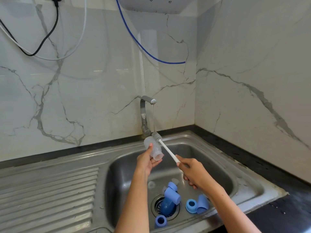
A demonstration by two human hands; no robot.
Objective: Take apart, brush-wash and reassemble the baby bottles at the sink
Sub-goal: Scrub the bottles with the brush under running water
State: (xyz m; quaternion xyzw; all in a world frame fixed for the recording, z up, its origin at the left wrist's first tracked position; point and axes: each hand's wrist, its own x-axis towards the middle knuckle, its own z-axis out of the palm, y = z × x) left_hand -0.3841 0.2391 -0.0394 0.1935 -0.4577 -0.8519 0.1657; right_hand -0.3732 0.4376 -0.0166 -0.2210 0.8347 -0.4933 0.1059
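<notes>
Sink (pixel 210 149) under both hands, faucet (pixel 145 113) running. Left hand (pixel 146 161) grips clear bottle body (pixel 154 147); right hand (pixel 193 174) clamps brush (pixel 165 147) handle, bristles under stream. Blue caps, rings below hands.

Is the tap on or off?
On. A thin stream runs from the tap spout onto the brush head, beside the bottle.

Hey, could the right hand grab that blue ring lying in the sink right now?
Probably not yet. The right hand is gripping the brush handle, so it is occupied. The blue ring lies uncovered on the sink floor below that arm, so the path looks free once the brush is released.
</notes>
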